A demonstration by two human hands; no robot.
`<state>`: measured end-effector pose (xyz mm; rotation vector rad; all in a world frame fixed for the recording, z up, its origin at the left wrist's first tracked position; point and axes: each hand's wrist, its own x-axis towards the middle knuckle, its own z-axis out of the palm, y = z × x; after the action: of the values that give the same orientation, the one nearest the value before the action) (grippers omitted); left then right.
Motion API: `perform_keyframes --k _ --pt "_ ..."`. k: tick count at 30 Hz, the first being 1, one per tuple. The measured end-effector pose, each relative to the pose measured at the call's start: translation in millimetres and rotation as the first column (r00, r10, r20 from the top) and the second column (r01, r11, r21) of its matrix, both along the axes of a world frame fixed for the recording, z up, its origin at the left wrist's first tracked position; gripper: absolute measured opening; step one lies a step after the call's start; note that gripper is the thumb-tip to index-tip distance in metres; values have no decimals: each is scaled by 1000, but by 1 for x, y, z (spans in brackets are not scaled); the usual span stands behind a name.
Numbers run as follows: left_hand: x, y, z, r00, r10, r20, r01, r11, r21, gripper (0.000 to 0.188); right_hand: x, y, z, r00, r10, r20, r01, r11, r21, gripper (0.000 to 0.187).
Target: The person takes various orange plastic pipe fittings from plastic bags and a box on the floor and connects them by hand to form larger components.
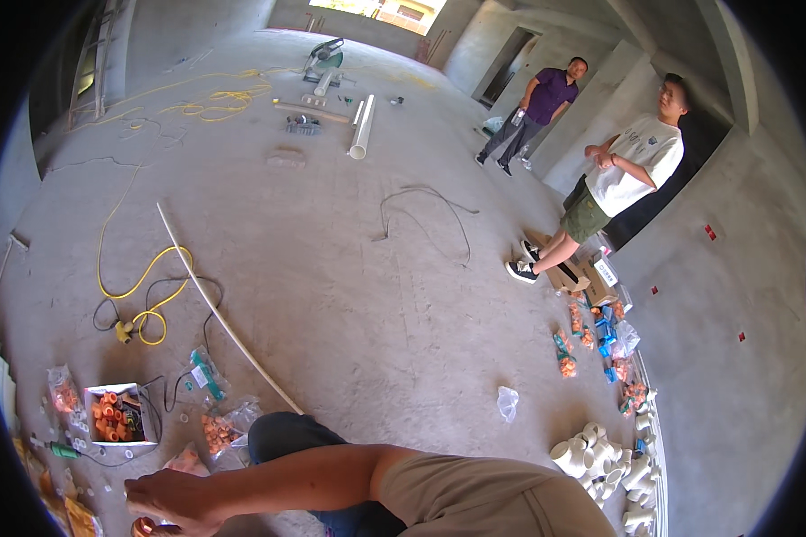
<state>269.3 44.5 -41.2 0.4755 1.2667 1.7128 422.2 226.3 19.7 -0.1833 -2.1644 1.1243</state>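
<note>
My right hand (175, 503) reaches across to the lower left, its bare forearm running from a beige sleeve. The fingers curl over a small orange pipe fitting (141, 526), partly cut off by the lower edge. My left hand is out of view. Close beside the right hand lies a clear bag of orange fittings (188, 460). A fuller bag of orange fittings (218, 433) rests by my dark-trousered knee (287, 433). Just beyond stands an open white box (158, 428) with orange fittings and dark pieces inside. A green-handled tool (63, 450) with a cord lies left of the hand.
A long white pipe (228, 329) stretches from my knee across the concrete floor, near a yellow cable (152, 313). White elbow fittings (591, 455) are heaped at right. Two people (640, 161) stand at the far right by cardboard boxes (591, 276). A cut-off saw (324, 59) stands far back.
</note>
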Motion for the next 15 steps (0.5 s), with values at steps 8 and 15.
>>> perform_keyframes --k 8,15 --pt "18 7 20 999 14 41 -12 999 -51 48 -6 -2 0 869 173 464 -89 976 -197 35" --pt "36 18 29 987 19 -158 -32 997 -76 44 -6 4 -10 987 156 29 -158 977 143 28"
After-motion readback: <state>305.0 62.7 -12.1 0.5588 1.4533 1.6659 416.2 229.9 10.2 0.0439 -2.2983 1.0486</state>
